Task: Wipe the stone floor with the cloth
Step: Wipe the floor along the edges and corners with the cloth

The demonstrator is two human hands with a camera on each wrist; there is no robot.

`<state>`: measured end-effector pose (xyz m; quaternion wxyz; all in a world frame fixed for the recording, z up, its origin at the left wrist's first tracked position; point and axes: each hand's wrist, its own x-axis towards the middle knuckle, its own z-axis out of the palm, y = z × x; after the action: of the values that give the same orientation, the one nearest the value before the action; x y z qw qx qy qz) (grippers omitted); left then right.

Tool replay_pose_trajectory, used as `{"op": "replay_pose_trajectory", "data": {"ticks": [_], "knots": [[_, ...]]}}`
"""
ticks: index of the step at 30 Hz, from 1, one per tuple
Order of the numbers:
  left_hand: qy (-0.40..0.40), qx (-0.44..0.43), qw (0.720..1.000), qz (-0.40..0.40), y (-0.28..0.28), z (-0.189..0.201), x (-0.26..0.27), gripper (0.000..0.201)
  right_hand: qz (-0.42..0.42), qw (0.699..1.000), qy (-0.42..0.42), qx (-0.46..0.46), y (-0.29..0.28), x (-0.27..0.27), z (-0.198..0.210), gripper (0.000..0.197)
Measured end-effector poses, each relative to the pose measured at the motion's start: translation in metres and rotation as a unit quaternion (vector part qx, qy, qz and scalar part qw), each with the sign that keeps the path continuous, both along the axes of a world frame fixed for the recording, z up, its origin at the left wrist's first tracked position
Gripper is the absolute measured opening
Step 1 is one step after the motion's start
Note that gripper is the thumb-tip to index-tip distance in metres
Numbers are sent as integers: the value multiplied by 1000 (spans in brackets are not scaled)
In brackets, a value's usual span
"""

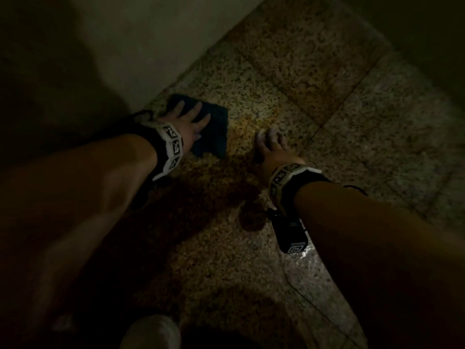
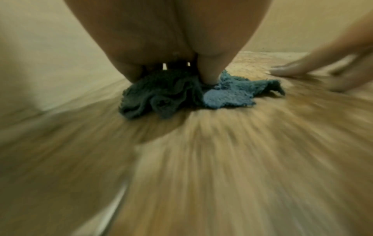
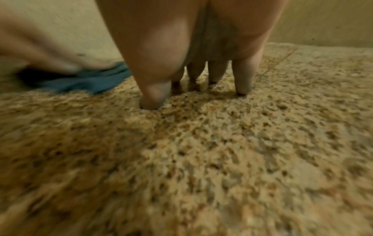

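1. Left hand [image 1: 187, 122] lies palm-down on the cloth [image 1: 214, 132], fingers straight and spread, pressing it to the floor [image 1: 314, 79]. No curl round the fabric from the head view.
2. Left wrist view: thumb [image 2: 210, 75] pushes straight down into the cloth [image 2: 181, 94], which bunches in folds under the palm; one lighter blue flap sticks out to the right. Floor around it is streaked w/ blur.
3. Cloth is dark blue-green terry, on the floor just beside the wall [image 1: 141, 46], at the foot of it. Partly covered by the hand; near edge and right corner show.
4. Right hand [image 1: 273, 144] is apart from the cloth, near it on the right, planted on bare floor. Holds nothing.
5. Right wrist view: fingers [image 3: 244, 76] extended, close together, tips touching the stone; thumb [image 3: 155, 95] also down on its tip. Palm looks raised off the floor, so the hand is propped on fingertips.
6. Same view catches the cloth [image 3: 86, 81] at left w/ the other hand [image 3: 40, 52] blurred above it.
7. Floor is speckled tan granite in slabs, joints running diagonally in the head view. Lighting is dim; a brighter patch sits btwn the two hands.
8. Both wrists carry white bands [image 1: 171, 144] w/ black square markers; a small black device [image 1: 289, 230] hangs under the right forearm.
9. Something pale [image 1: 151, 331] at the bottom edge, too dark to tell what.
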<state>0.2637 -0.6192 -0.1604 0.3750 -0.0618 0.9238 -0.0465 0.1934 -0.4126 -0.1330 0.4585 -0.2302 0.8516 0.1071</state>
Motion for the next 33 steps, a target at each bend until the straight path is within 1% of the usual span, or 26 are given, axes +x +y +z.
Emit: {"op": "replay_pose_trajectory", "data": {"ticks": [2, 4, 6, 9, 11, 12, 14, 16, 18, 19, 22, 24, 26, 28, 30, 32, 33], "knots": [[-3, -16, 1000, -16, -2, 0, -30, 57, -14, 1000, -12, -6, -1, -1, 0, 86], [-28, -46, 996, -76, -2, -1, -62, 60, -26, 999, -18, -17, 0, 0, -2, 86], [-41, -69, 991, -108, 0, 2, -88, 64, -24, 999, -18, -18, 1, 0, -3, 90], [-17, -58, 994, -86, 3, 11, -118, 62, -29, 999, -25, -17, 1, -1, -2, 91], [-4, -71, 993, -99, 2, 11, -132, 60, -35, 999, -37, -16, 1, -2, 0, 91], [1, -68, 990, -120, 1, 9, -137, 61, -34, 999, -40, -14, 1, -2, 3, 92], [33, -56, 992, -109, -1, 3, -143, 58, -32, 998, -45, -13, 1, -3, 5, 93], [74, -21, 994, -77, -3, 3, -141, 55, -30, 998, -44, -14, 2, -4, 5, 94], [96, 16, 995, -30, 2, 7, -133, 55, -26, 999, -40, -17, 3, -4, 2, 93], [96, 16, 995, -30, 3, 8, -130, 55, -27, 999, -38, -22, 4, -4, 0, 92], [45, -34, 994, -95, 10, 4, -118, 55, -23, 999, -23, -25, 6, -5, -6, 91], [17, -38, 995, -93, 15, 1, -99, 52, -23, 999, -15, -24, 4, -4, -7, 90], [1, -27, 995, -94, 22, 1, -77, 55, -22, 999, -12, -25, 5, -5, -7, 86], [5, 0, 998, -61, 33, 0, -54, 57, -16, 999, -14, -34, 8, -7, -5, 80], [2, 52, 999, -9, 37, -2, -32, 57, -7, 999, -12, -40, 12, -10, -4, 74], [2, 86, 996, 6, 38, -12, -13, 56, -18, 1000, 8, -24, 20, -12, -3, 70], [1, 96, 995, 11, 39, -15, -4, 56, -24, 999, 21, -7, 25, -13, -3, 72]]}}
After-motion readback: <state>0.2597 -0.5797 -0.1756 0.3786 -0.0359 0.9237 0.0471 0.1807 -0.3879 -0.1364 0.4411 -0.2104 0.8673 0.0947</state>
